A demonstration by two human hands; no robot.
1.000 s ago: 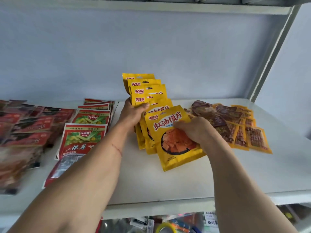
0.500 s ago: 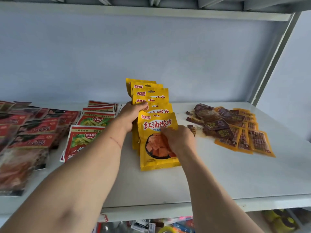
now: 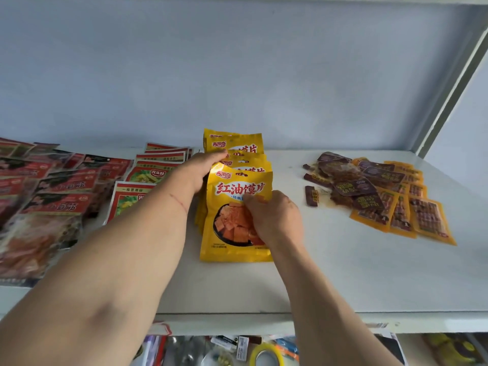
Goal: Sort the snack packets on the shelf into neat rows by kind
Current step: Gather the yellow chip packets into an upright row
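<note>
Fingertips (image 3: 249, 198) of my right hand (image 3: 274, 220) press flat on the front yellow packet (image 3: 235, 215), while my left hand (image 3: 200, 170) curls around the left edge of the yellow row (image 3: 237, 154) behind it, holding the packets upright. To do this well, I judge I should square the front packet's edges to the row and keep the overlap even. Left of the yellow row lie red-and-green packets (image 3: 148, 175) in a row; farther left, red packets (image 3: 60, 186). Right of it, well apart, a loose heap of dark and orange packets (image 3: 383, 196) is unsorted. No containers; the white shelf (image 3: 330, 273) bears everything.
</note>
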